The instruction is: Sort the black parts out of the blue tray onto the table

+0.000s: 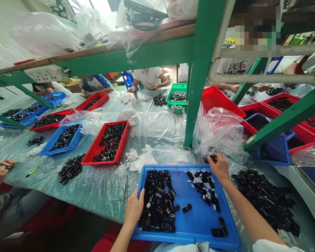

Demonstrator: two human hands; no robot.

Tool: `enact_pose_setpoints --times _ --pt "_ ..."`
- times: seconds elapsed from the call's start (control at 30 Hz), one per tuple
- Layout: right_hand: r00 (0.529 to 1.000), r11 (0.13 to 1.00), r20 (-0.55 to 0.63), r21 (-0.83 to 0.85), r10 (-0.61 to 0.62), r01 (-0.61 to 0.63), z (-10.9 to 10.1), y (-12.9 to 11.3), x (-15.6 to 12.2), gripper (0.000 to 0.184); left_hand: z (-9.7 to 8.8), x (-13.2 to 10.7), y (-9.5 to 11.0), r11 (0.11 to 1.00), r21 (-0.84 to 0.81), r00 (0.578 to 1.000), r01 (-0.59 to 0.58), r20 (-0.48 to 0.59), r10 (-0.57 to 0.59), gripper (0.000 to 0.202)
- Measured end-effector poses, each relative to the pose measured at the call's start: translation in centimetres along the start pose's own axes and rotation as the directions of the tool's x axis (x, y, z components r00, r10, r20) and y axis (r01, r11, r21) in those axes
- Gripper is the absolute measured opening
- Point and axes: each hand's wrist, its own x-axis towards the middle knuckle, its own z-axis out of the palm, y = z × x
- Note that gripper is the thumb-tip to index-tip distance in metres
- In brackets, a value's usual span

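Plainly, the blue tray (190,224) lies between the left grip (133,207), clasping its rim, and right grip (220,168), hold unclear.

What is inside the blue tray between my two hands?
The blue tray holds black pieces heaped at left, more at far right with small white pieces, and a few loose ones. The heap hides anything beneath.

A factory workshop: people (148,79) across the upper frame work at a long table (99,189) with trays (189,224) of black parts (157,203), beneath a green rack (162,50).
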Motion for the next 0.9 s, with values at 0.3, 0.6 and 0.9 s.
enact_pose_setpoints --times 0.3,0.6,0.9 --pt "0.988 0.995 0.124 0.032 -0.094 0.091 0.4 -1.8 -1.0 0.034 0.0 -0.2 0.0 1.000 0.028 1.000 -0.005 -0.001 0.005 0.028" --pt "0.398 0.857 0.848 0.119 -0.350 0.501 5.6 -9.0 -10.1 0.057 -0.1 -0.4 0.3 0.999 0.048 1.000 0.009 0.022 -0.010 0.025" --pt "0.423 0.858 0.850 0.063 -0.314 0.510 5.5 -8.2 -10.2 0.031 0.2 -0.1 -0.1 0.998 0.070 1.000 0.009 0.021 -0.011 0.026"
